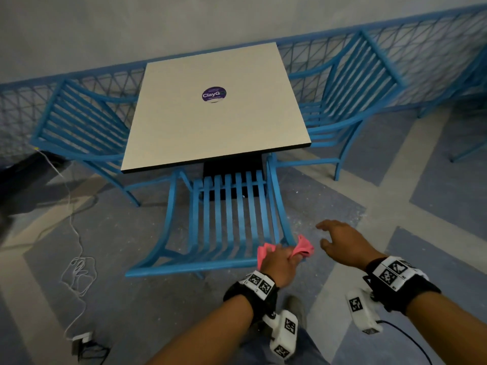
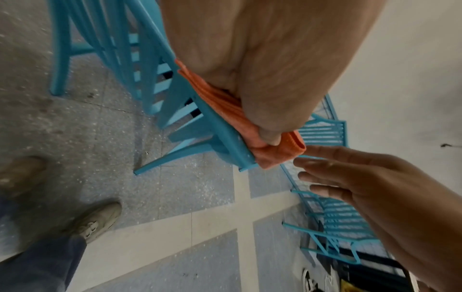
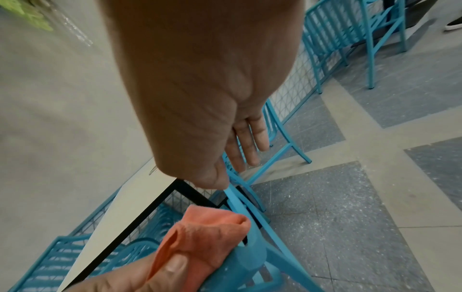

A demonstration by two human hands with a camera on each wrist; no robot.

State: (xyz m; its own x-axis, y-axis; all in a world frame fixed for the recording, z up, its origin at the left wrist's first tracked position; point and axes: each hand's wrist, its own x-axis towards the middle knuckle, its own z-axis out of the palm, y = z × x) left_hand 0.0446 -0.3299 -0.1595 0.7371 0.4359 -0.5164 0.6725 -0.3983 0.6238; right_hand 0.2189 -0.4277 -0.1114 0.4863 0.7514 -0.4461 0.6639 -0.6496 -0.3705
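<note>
My left hand [image 1: 280, 260] grips a crumpled pink-orange cloth [image 1: 303, 248] against the top rail of the near blue slatted chair [image 1: 232, 219], at its right corner. From the left wrist view the cloth [image 2: 225, 110] is squeezed between palm and rail, and the right wrist view shows the thumb on the cloth [image 3: 200, 235]. My right hand [image 1: 342, 241] hovers just right of that corner, fingers relaxed and spread, holding nothing. Its fingers [image 3: 250, 138] hang over the chair's arm.
The chair is pushed under a white square table [image 1: 210, 122] with a purple round sticker [image 1: 214, 94]. Blue chairs stand at the left [image 1: 79, 127] and right [image 1: 350, 101], a blue mesh fence [image 1: 421, 64] behind. A white cable [image 1: 76, 259] lies on the tiled floor at left.
</note>
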